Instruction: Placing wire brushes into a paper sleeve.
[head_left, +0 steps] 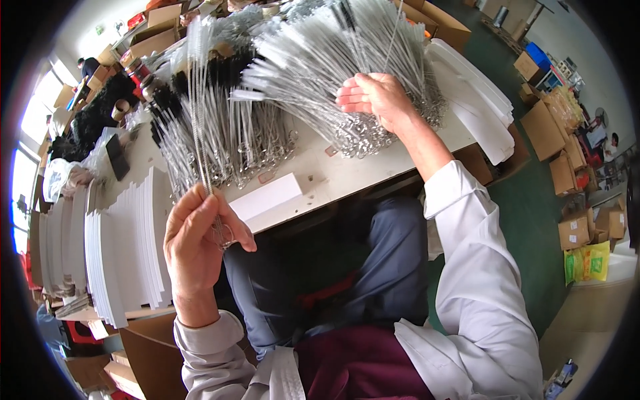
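Observation:
My left hand (190,243) is closed around the wire stems of a few thin white-bristled cleaning brushes (198,100). Their bristle ends point up and away; metal loops show below the fingers. Just above a wide heap of similar white brushes (313,60), my right hand (381,99) has its fingers stretched out to the left, with nothing visible in it. Whether its fingertips touch the heap I cannot tell. The ring ends of that heap (363,133) face me. To its left lies another pile of brushes (230,127), some with black bristles.
A white flat box (270,198) lies at the near edge of the table (320,180). Stacked white boxes (130,247) stand at left. More long white boxes (473,100) rest at the table's right end. Cardboard cartons (550,133) line the green floor farther right.

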`<state>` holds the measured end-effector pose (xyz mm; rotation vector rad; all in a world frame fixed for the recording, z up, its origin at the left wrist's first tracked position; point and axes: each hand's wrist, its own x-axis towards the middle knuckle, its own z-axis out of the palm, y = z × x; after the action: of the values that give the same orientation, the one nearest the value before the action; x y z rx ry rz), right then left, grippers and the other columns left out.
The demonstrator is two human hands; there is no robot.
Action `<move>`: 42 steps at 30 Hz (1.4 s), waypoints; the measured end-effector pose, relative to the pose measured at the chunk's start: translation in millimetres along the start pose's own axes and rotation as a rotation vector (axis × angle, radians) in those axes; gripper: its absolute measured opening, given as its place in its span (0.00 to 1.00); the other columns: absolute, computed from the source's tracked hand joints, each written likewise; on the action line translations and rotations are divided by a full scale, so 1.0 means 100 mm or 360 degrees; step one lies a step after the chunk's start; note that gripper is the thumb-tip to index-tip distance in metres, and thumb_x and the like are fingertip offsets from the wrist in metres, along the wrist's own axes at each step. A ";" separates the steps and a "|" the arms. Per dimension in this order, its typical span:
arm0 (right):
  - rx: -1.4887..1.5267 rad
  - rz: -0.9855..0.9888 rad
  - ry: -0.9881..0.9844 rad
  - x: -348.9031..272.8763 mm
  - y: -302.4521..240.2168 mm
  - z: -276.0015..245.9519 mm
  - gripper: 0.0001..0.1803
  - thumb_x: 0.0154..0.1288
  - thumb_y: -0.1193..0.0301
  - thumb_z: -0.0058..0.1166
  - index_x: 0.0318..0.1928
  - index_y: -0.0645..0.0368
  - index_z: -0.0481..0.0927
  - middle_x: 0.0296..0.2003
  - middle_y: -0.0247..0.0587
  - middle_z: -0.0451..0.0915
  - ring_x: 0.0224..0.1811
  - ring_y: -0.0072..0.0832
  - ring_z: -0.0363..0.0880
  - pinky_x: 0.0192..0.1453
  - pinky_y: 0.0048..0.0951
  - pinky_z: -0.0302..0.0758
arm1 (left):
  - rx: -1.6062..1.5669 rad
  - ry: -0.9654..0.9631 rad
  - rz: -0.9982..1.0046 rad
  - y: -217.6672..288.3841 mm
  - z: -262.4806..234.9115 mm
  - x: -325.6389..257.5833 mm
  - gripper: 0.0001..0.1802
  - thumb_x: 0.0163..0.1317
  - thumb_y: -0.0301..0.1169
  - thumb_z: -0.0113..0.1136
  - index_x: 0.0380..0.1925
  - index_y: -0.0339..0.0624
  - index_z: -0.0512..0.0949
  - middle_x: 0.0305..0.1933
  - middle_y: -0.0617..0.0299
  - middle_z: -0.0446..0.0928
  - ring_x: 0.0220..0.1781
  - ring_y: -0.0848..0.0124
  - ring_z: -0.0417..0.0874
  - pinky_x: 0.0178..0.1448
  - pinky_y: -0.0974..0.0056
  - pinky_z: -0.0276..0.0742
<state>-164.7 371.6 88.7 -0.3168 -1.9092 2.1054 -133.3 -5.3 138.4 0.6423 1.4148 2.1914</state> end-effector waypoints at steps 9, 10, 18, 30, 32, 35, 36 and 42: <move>-0.0693 -0.0984 0.0034 -0.93 -0.41 0.36 0.20 0.83 0.62 0.46 0.47 0.68 0.83 0.38 0.47 0.89 0.39 0.31 0.90 0.45 0.29 0.87 | 0.0514 -0.0180 -0.0749 -0.07 -0.33 -0.54 0.12 0.71 0.31 0.53 0.30 0.36 0.76 0.25 0.60 0.82 0.26 0.71 0.85 0.34 0.69 0.76; -0.0885 -0.1093 -0.0032 -1.01 -0.42 0.44 0.19 0.83 0.63 0.46 0.46 0.67 0.84 0.37 0.46 0.89 0.40 0.30 0.91 0.46 0.29 0.86 | 0.0554 -0.0250 -0.0823 -0.08 -0.36 -0.58 0.12 0.71 0.30 0.53 0.29 0.37 0.76 0.25 0.60 0.82 0.26 0.71 0.85 0.34 0.69 0.76; -0.1589 -0.1064 -0.0805 -1.59 -0.15 0.98 0.06 0.70 0.74 0.57 0.35 0.65 0.80 0.28 0.52 0.82 0.34 0.49 0.84 0.39 0.46 0.79 | 0.0729 -0.0459 -0.0956 -0.15 -0.36 -0.63 0.11 0.70 0.30 0.56 0.29 0.36 0.76 0.23 0.62 0.79 0.26 0.73 0.84 0.32 0.71 0.74; -0.1233 -0.0411 -0.1000 -1.85 0.29 0.82 0.17 0.81 0.67 0.48 0.41 0.69 0.83 0.19 0.43 0.78 0.21 0.30 0.78 0.29 0.34 0.74 | 0.0286 -0.0278 -0.0933 -0.33 -0.58 -0.60 0.19 0.77 0.40 0.53 0.37 0.31 0.80 0.23 0.58 0.79 0.23 0.68 0.83 0.31 0.66 0.80; -0.1162 -0.0311 -0.0945 -1.90 0.26 0.82 0.16 0.79 0.67 0.50 0.36 0.68 0.80 0.19 0.49 0.77 0.22 0.39 0.78 0.29 0.38 0.73 | 0.0023 -0.0190 -0.0931 -0.39 -0.63 -0.60 0.21 0.78 0.41 0.51 0.39 0.31 0.80 0.24 0.55 0.81 0.23 0.63 0.85 0.31 0.61 0.83; -0.1046 -0.0228 -0.0830 -1.96 0.31 0.78 0.17 0.79 0.66 0.51 0.34 0.67 0.78 0.19 0.49 0.78 0.21 0.41 0.79 0.28 0.39 0.73 | -0.0244 -0.0230 -0.0884 -0.45 -0.70 -0.61 0.19 0.78 0.41 0.50 0.39 0.35 0.80 0.27 0.53 0.83 0.26 0.61 0.87 0.34 0.59 0.85; -0.1053 -0.0239 -0.0794 -1.98 0.33 0.77 0.17 0.79 0.66 0.51 0.36 0.67 0.79 0.19 0.48 0.78 0.21 0.39 0.79 0.28 0.38 0.73 | -0.0243 -0.0228 -0.0885 -0.48 -0.72 -0.60 0.19 0.78 0.41 0.50 0.39 0.35 0.80 0.27 0.53 0.83 0.26 0.61 0.87 0.34 0.59 0.85; -0.1105 -0.0392 -0.0626 -2.06 0.49 0.71 0.16 0.81 0.67 0.49 0.40 0.68 0.82 0.20 0.45 0.77 0.22 0.34 0.77 0.28 0.34 0.72 | -0.0582 -0.0062 -0.0898 -0.68 -0.70 -0.64 0.18 0.80 0.40 0.43 0.43 0.36 0.77 0.38 0.43 0.86 0.34 0.54 0.88 0.38 0.56 0.85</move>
<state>1.1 229.2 42.2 0.2151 -2.7064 1.3608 -116.7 -67.6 41.7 0.1283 0.9784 1.8875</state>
